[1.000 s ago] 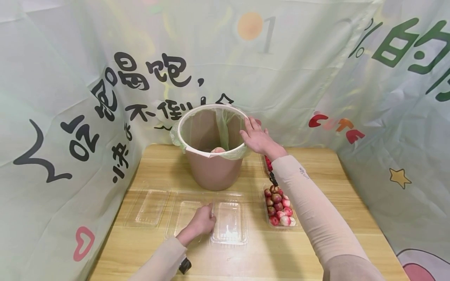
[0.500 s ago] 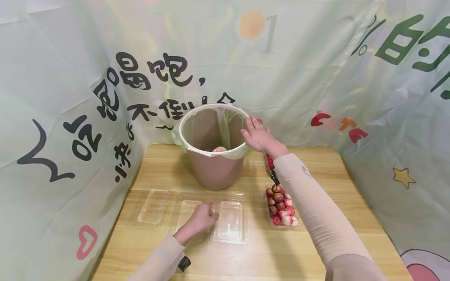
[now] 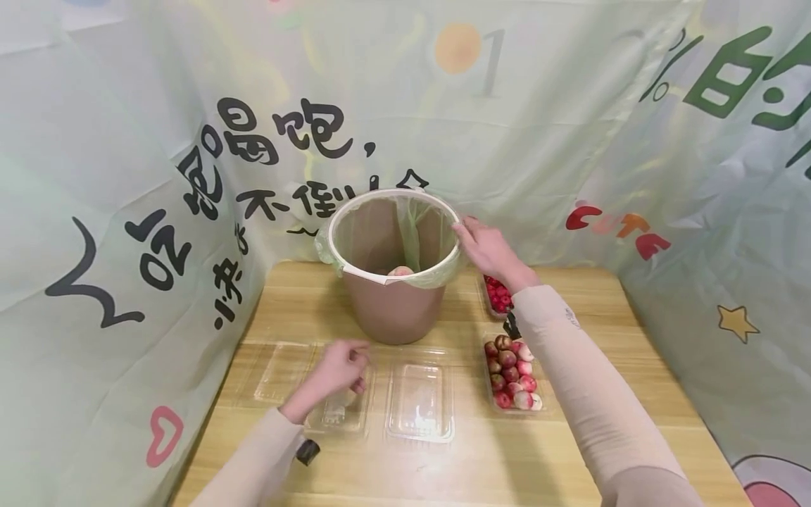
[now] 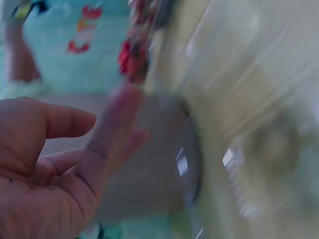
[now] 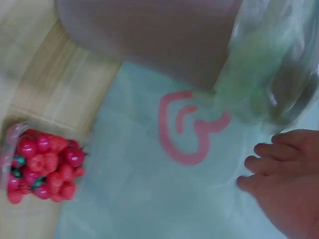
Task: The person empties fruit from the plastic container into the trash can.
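Note:
My left hand (image 3: 338, 367) hovers over the middle clear plastic box (image 3: 348, 419), its fingers loosely bent around nothing. In the left wrist view that hand (image 4: 45, 189) shows thumb and fingers spread apart, with the box blurred beside it. At the right side of the brown bin (image 3: 393, 313), my right hand (image 3: 489, 250) has its fingertips right by the white rim (image 3: 457, 246). The right wrist view shows that hand (image 5: 289, 172) with fingers extended close to the green bag liner (image 5: 254, 74), holding nothing. A pale pinkish round thing (image 3: 400, 271) lies inside the bin.
Two more clear plastic boxes stand on the wooden table, a right one (image 3: 421, 401) and a left one (image 3: 279, 373). Right of them is a box of small round fruits (image 3: 512, 373); behind it, a box of red berries and cherries (image 3: 498, 296). Printed cloth (image 3: 538, 155) encloses the table.
My left hand has moved left and away from the edge of the right-hand clear box. My right hand has drawn off the bin's rim slightly to the right. The head view has shifted a little.

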Demonstrator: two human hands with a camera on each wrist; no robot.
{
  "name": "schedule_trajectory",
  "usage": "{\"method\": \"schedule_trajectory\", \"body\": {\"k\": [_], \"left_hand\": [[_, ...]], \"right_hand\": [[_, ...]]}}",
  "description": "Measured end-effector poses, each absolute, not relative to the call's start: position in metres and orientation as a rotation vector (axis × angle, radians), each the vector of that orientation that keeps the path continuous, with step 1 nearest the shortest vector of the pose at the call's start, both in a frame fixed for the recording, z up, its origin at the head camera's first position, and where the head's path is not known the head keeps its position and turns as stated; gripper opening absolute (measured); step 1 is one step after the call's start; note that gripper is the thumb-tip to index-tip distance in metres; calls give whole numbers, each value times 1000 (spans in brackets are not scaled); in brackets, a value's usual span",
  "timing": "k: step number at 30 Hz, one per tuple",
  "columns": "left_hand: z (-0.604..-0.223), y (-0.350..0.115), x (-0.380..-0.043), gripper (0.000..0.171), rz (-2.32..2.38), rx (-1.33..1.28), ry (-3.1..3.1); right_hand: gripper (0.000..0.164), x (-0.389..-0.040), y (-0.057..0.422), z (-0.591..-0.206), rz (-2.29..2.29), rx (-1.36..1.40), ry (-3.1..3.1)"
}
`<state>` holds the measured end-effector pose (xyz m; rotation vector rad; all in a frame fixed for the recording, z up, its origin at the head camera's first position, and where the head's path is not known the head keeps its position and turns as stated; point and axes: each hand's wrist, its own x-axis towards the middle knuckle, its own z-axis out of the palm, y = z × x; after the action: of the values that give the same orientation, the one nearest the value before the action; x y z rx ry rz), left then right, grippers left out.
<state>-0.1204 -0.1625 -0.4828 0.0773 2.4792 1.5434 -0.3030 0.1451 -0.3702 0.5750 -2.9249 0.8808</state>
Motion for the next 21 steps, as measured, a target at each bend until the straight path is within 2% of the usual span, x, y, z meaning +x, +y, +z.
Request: {"method": "schedule_trajectory", "body": {"k": [6, 12, 17, 21], "left_hand": [[-432, -213, -148, 35, 1570, -114, 2737], [-390, -236, -175, 39, 1625, -272, 2899], [-373, -229, -207, 42, 1701, -220, 3023], [-365, -214, -231, 48, 1646, -125, 3103]], "right_hand": [[42, -302, 184, -384, 992, 393, -2679], [32, -294, 219, -404, 984, 249, -2583], [31, -288, 244, -427, 1026, 178, -2623], [39, -285, 259, -445, 1083, 134, -2688]]}}
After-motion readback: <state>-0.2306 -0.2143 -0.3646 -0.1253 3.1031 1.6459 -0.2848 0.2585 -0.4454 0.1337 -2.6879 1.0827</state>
